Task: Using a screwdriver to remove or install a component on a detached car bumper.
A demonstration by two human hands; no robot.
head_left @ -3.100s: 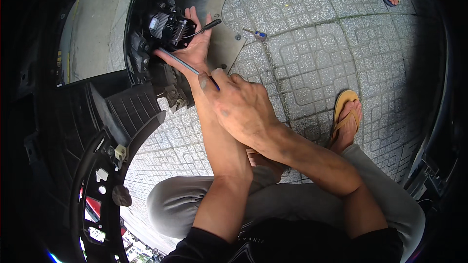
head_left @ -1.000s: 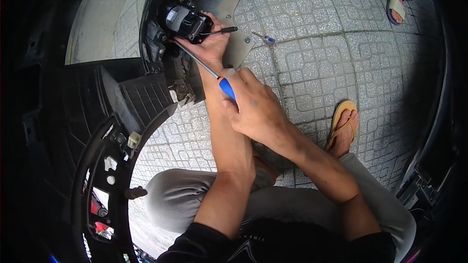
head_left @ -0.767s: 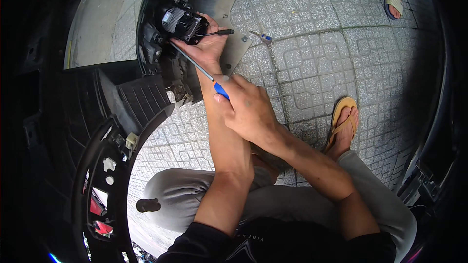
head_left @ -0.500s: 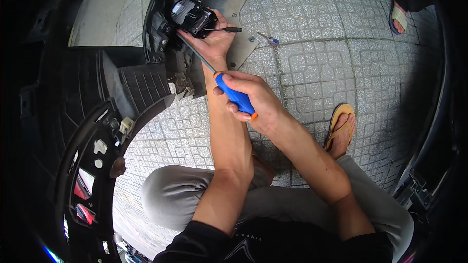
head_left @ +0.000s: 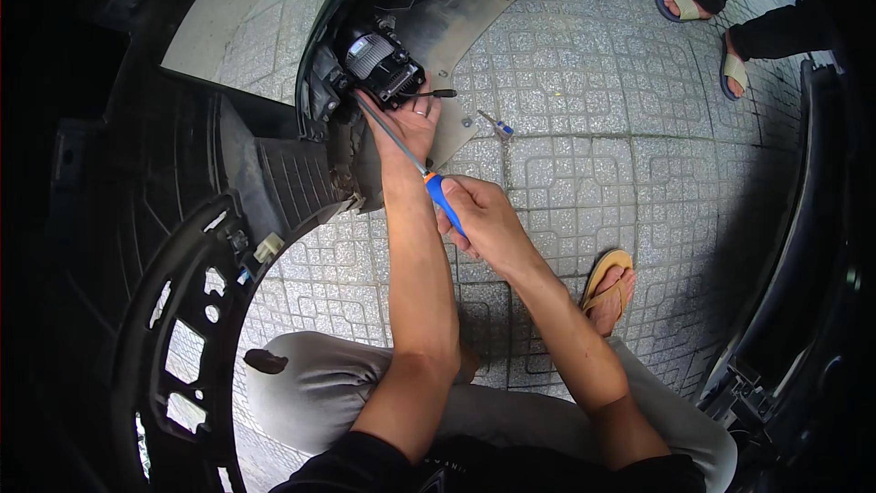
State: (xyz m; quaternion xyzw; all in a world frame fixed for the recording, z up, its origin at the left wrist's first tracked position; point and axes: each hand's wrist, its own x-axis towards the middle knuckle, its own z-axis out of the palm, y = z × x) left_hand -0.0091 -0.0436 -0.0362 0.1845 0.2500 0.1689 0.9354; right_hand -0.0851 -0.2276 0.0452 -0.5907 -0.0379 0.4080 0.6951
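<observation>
A black lamp module [head_left: 376, 62] with a silver finned heat sink and a short cable sits in the dark bodywork at upper middle. From underneath, my left hand [head_left: 411, 128] supports it, palm up, fingers curled beside its housing. My right hand [head_left: 479, 215] grips a long screwdriver's blue-and-orange handle [head_left: 445, 201] with the thumb along it; the steel shaft runs diagonally up over my left palm to the module's lower left edge, where the tip is hidden.
Black curved trim [head_left: 196, 310] with cutouts is at left, dark panels [head_left: 776, 329] at right. A small blue-handled screwdriver [head_left: 500, 126] lies on the paving [head_left: 575, 183] beside a grey plate [head_left: 470, 27]. Another person's feet in sandals [head_left: 735, 73] stand at upper right.
My right hand has turned from knuckles-up to thumb along the handle. The view has shifted, so the module appears lower and further right. The other person's second foot is now fully visible.
</observation>
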